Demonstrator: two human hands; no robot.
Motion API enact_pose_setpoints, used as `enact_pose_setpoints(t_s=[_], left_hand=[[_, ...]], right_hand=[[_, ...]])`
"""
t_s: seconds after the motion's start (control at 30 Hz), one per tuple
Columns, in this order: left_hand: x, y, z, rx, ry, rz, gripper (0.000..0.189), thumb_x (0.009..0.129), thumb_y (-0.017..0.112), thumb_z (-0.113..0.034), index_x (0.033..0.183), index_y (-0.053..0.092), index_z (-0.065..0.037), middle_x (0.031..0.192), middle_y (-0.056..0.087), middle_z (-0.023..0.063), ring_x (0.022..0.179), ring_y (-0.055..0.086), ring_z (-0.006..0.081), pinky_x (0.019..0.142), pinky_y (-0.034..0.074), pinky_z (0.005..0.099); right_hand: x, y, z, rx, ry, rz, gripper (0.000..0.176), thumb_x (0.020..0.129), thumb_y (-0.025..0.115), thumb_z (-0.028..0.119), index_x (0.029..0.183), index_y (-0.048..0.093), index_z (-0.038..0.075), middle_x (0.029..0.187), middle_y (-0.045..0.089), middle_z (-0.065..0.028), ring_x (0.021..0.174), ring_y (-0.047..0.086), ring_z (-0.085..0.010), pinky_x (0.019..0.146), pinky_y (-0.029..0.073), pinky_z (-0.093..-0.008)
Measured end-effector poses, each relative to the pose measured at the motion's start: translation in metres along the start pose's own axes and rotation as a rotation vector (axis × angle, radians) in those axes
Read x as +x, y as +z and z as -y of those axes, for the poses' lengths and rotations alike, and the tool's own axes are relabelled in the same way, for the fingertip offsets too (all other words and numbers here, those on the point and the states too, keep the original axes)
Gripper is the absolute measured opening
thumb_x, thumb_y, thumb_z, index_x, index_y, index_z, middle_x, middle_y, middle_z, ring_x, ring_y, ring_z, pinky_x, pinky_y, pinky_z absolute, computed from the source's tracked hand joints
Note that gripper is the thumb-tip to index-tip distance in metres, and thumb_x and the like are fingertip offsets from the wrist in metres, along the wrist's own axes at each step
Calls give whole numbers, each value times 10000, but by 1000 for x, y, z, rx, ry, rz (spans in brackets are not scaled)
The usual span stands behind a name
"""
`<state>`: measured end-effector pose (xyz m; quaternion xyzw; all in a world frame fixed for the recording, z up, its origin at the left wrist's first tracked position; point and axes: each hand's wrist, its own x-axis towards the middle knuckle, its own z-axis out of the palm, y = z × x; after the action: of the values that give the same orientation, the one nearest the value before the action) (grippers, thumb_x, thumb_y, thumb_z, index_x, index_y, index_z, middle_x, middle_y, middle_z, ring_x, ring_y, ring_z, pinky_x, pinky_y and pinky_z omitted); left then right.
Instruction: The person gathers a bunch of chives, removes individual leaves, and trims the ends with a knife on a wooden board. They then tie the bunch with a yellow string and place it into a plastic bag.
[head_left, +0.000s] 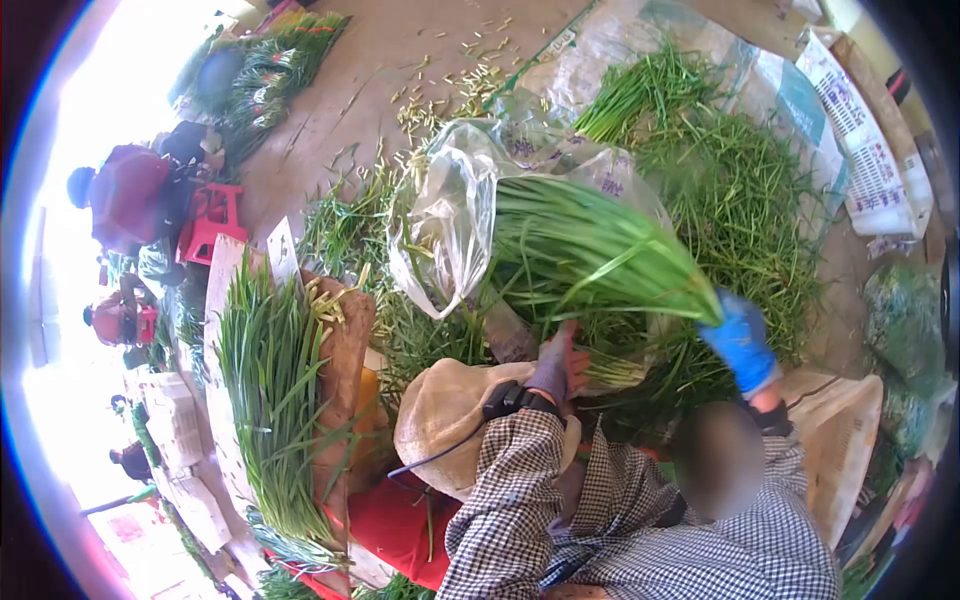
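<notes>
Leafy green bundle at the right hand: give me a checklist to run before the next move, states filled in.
1. Right hand on the leafy green bundle: ok, its blue glove grips the near end.
2. Left hand grip: cannot tell, whatever its fingers touch is unclear.
3. Clear plastic bag open: ok, its mouth gapes.
4. Leafy green bundle wholly inside the bag: not ok, the end by the right hand is outside.
5. Floor free of scraps: not ok, cut stem pieces lie scattered beyond the bag.
</notes>
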<state>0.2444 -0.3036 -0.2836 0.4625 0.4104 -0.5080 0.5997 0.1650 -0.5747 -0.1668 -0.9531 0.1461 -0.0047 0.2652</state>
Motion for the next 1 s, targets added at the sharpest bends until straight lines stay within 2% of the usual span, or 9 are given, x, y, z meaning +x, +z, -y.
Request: enact_pose_setpoints(t_s=[0.23,0.33,0.37,0.4,0.57,0.77,0.9,0.93,1.0], left_hand=[[2,12,0,141,56,3,885,873,601,-557,1512,171,-123,1428,384,284,1294,429,404,1034,369,554],[-47,39,9,528,602,302,539,891,660,-268,1288,471,43,1064,648,111,1007,600,145,842,502,318],[-61,48,21,450,686,309,532,874,682,-220,1293,476,34,1081,640,141,1031,604,208,868,492,342],[-115,56,17,913,1248,71,699,827,723,-263,1367,383,23,1159,598,210,1102,578,272,938,468,391],[-260,108,18,1399,1825,-189,1162,658,807,-436,1501,135,-2,1486,194,365,1417,140,489,1149,81,603],[-331,119,-19,1749,1616,-489,1315,582,838,-540,1514,81,-4,1537,185,275,1451,103,424,1136,24,628],[-432,40,-12,1634,1288,-267,1253,609,842,-372,1496,68,58,1268,561,223,1233,510,354,1140,171,576],[-419,21,-6,1567,1431,-358,1157,627,802,-288,1469,112,103,1004,660,200,968,648,339,1015,409,492],[-424,-10,5,1490,1446,-416,1134,626,799,-284,1455,135,114,953,660,202,908,659,345,905,466,464]], right_hand=[[-23,-121,-57,317,212,-358,330,760,735,175,1073,671,90,878,691,-174,760,672,-326,688,525,-356],[-21,-120,-66,-143,137,-115,250,806,685,153,1047,677,84,873,685,-187,784,666,-355,684,516,-396],[-17,-119,-55,-217,86,-120,231,819,666,138,1043,677,82,869,683,-192,788,663,-364,679,512,-406],[-12,-120,-40,-190,17,-116,237,814,657,120,1044,676,69,896,680,-204,804,663,-365,682,510,-399],[9,-137,10,-150,-439,-165,314,747,685,80,1061,670,71,885,680,-155,787,646,-356,673,493,-406],[-27,-164,178,-250,-920,-185,329,704,705,69,1030,658,73,838,651,-138,752,624,-362,644,479,-416],[-43,-160,256,-275,-1170,-177,340,676,719,62,1009,650,74,807,632,-127,729,608,-367,624,469,-422],[-40,-152,268,-289,-1252,-217,330,630,742,71,938,622,77,758,577,-107,685,576,-345,578,444,-430],[-44,-139,301,-265,-1333,-198,313,641,737,69,932,623,75,772,585,-109,696,581,-337,580,447,-423]])
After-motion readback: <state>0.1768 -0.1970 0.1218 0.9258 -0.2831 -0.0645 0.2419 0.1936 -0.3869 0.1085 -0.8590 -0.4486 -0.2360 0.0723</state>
